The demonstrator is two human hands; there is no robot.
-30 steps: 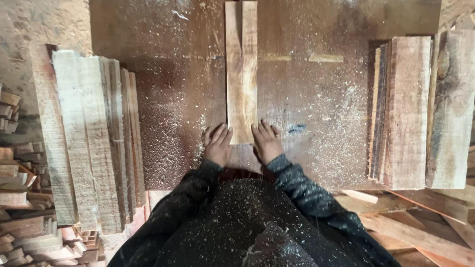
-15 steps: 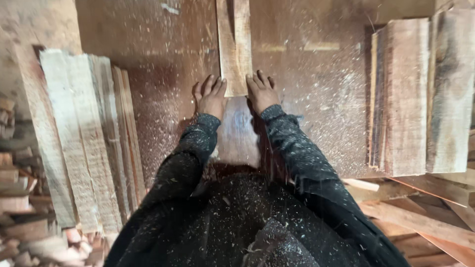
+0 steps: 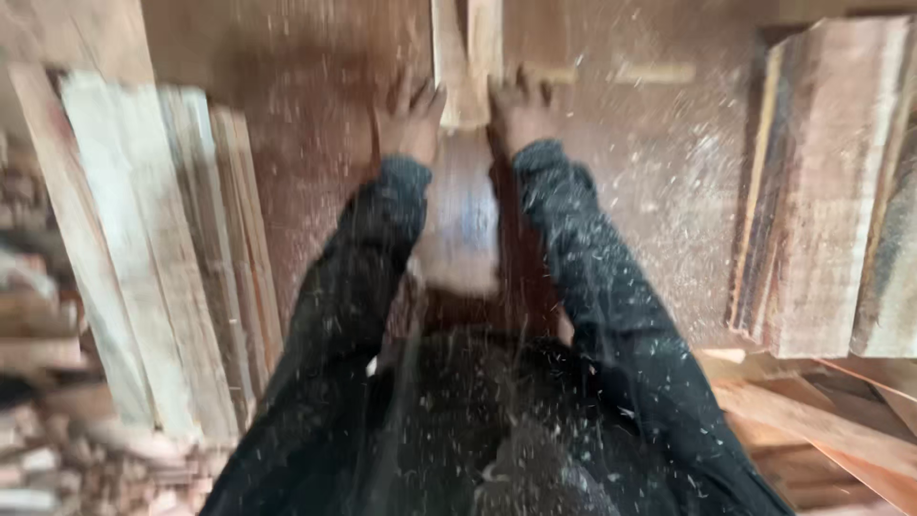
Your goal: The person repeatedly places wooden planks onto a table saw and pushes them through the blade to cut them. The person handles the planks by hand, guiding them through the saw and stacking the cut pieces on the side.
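I'm pressing both palms flat, fingers spread: left hand [image 3: 409,119], right hand [image 3: 521,113], flanking the board [image 3: 465,67], its length running straight ahead.

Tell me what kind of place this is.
Most likely a woodworking or sawmill shop. Both hands, left hand and right hand, press a narrow plank along a sawdust-covered table, chips fly, and cut boards lie stacked alongside.

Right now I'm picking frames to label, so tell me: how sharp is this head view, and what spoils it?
Head view: motion blur smears everything; the left hand and right hand on the plank lack finger detail. Flying sawdust flecks the frame. The board stacks at left and right are soft. Light is dim and even, without glare.
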